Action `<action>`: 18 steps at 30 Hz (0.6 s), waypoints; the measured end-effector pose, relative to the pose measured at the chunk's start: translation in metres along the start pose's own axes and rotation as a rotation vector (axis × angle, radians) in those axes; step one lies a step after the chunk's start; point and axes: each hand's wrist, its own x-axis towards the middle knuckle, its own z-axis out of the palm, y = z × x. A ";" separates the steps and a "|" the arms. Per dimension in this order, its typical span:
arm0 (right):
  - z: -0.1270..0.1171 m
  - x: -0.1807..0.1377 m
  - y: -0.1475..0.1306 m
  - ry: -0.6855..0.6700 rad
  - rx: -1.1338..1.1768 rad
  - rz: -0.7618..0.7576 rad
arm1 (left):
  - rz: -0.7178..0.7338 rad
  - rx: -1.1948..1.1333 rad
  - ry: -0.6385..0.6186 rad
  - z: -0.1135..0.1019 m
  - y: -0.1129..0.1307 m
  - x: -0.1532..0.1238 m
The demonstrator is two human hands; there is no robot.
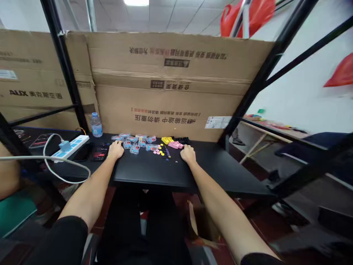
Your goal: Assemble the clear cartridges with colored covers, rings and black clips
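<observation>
My left hand (116, 150) rests palm down on the black table (154, 169), fingers loosely curled, next to several small clear-blue plastic pieces (134, 142). My right hand (188, 153) lies flat on the table too, just in front of pink parts (175, 145) and a black part (182, 140). Yellow parts (166, 140) and small pink and yellow discs (159, 151) lie between the hands. Neither hand holds anything that I can see.
A phone (100, 152) lies left of my left hand. A white-blue power strip (71, 146) with a white cable and a water bottle (96, 125) stand at the left. Cardboard boxes (171, 84) wall the back. Black frame posts (64, 66) flank the table.
</observation>
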 end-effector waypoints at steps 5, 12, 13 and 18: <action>0.001 0.000 0.000 0.014 0.004 0.004 | -0.044 0.000 0.046 0.001 -0.001 0.004; 0.000 0.000 0.001 0.010 0.002 0.010 | -0.012 -0.014 0.002 0.006 -0.002 0.008; 0.000 0.000 0.001 0.009 0.002 0.010 | -0.005 -0.016 0.002 0.006 -0.003 0.008; 0.000 0.000 -0.001 0.010 -0.001 0.014 | 0.013 -0.027 0.010 0.007 -0.004 0.008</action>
